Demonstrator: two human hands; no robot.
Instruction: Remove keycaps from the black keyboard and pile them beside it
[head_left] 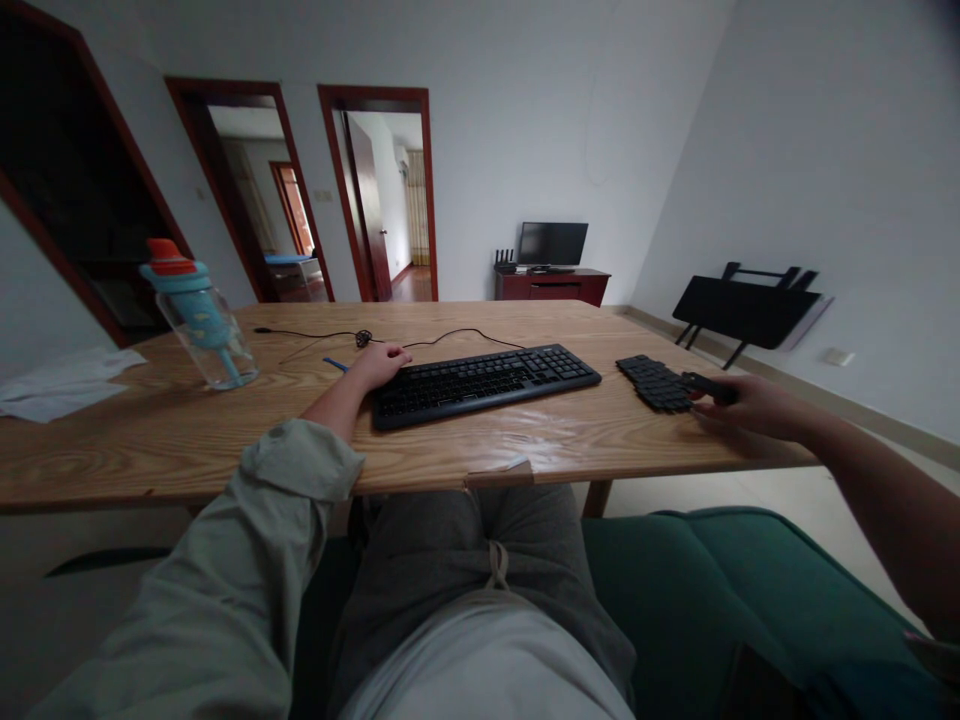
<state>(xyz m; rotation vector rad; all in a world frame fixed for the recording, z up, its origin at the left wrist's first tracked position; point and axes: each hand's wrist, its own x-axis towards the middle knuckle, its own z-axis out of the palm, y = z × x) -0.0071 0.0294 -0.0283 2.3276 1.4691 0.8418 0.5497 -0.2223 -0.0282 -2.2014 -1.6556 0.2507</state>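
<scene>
— Where are the hands?
— Left hand (382, 362) rests, fingers loosely curled, on the black computer keyboard's (484, 383) left end, mid-frame on the wooden bench (187, 430).
— The right?
— Right hand (739, 402) fingers grip a small black bar (709, 386) beside the dark keycap cluster (655, 382), centre right.

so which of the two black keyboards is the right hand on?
The right hand rests on the small keypad near the table's right end, not the full-size keyboard, which the left hand touches.

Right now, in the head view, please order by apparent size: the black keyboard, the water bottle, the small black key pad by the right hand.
1. Black keyboard, clearly the largest.
2. Water bottle.
3. Small black key pad; the right hand covers its end, so this rank is unsure.
</scene>
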